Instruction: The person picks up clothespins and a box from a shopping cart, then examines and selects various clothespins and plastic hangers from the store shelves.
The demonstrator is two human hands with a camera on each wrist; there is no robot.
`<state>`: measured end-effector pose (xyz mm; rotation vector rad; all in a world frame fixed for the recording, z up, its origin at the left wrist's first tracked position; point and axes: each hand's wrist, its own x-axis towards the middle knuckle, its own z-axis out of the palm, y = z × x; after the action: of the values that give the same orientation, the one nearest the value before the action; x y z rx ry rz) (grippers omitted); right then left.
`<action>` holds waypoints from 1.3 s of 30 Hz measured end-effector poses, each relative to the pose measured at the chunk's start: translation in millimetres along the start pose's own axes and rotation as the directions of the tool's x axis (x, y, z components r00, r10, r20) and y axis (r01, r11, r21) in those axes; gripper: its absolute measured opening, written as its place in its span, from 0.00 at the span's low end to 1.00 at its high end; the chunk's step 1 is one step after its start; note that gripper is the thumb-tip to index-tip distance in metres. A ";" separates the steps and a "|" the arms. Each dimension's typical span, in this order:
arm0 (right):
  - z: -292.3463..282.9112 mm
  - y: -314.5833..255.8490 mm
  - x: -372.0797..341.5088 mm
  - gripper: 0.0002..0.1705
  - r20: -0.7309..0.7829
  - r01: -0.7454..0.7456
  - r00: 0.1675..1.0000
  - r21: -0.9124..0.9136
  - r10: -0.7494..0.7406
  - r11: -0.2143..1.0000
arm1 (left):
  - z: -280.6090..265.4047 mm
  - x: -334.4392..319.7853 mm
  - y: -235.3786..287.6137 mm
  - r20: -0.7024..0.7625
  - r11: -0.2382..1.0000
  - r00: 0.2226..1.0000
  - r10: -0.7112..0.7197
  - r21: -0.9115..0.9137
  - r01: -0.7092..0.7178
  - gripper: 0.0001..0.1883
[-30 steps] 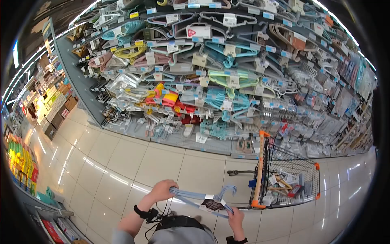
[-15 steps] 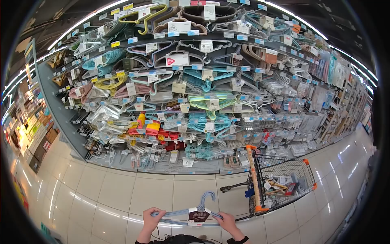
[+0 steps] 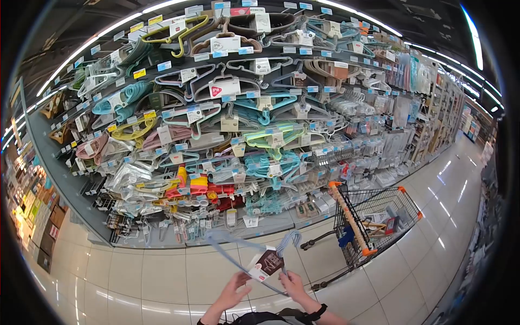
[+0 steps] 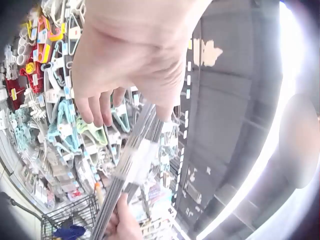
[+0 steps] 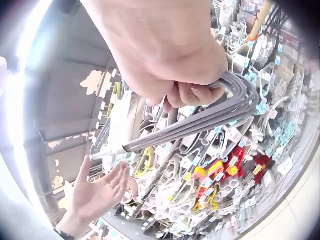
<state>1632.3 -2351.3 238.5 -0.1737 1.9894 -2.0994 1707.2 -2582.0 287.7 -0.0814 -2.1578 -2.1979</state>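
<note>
A bundle of blue-grey clothes hangers (image 3: 227, 238) with a dark brown and white label (image 3: 269, 262) is held out in front of the body, tilted, its hooks toward the right. My right hand (image 3: 293, 285) grips the bundle by one end; in the right wrist view its fingers (image 5: 187, 95) curl round the stacked bars. My left hand (image 3: 232, 293) is beside the label, palm turned up. Seen from the right wrist, that left hand (image 5: 97, 195) has its fingers spread and straight, just off the far part of the hangers (image 5: 195, 122).
A tall display rack (image 3: 216, 124) of hangers in many colours fills the view ahead, with price tags along its rows. To the right stands a wire shopping cart (image 3: 346, 222) with an orange-ended handle and several goods inside. Tiled floor (image 3: 162, 276) lies between me and the rack.
My left hand has let go of the hangers' left end and opened. The bundle has tilted, its left end now raised, while the right hand keeps its grip. The head view has turned rightward.
</note>
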 end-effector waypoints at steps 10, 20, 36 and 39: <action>55.5 -51.6 36.8 0.18 -0.112 -0.239 0.946 0.395 0.304 0.887 | 0.4 67.7 61.3 0.124 0.992 0.991 0.038 0.117 -0.053 0.22; -88.4 -140.5 187.0 0.16 -0.252 0.226 0.913 -0.346 -0.322 0.911 | 4.4 218.2 57.9 0.042 0.989 0.999 0.033 0.142 -0.038 0.22; -173.8 -198.2 402.2 0.12 0.268 0.322 0.926 -0.187 -0.267 0.928 | 75.7 440.7 97.2 -0.114 0.865 0.904 0.413 -0.261 -0.428 0.40; -164.0 -205.5 441.2 0.12 0.287 0.346 0.911 -0.146 -0.295 0.927 | 80.2 469.0 118.8 -0.079 0.835 0.835 0.545 0.139 -0.532 0.21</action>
<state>1146.7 -2297.5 397.0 -0.8243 2.1105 -1.9264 1248.9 -2506.8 445.1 -0.4834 -1.8841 -1.7120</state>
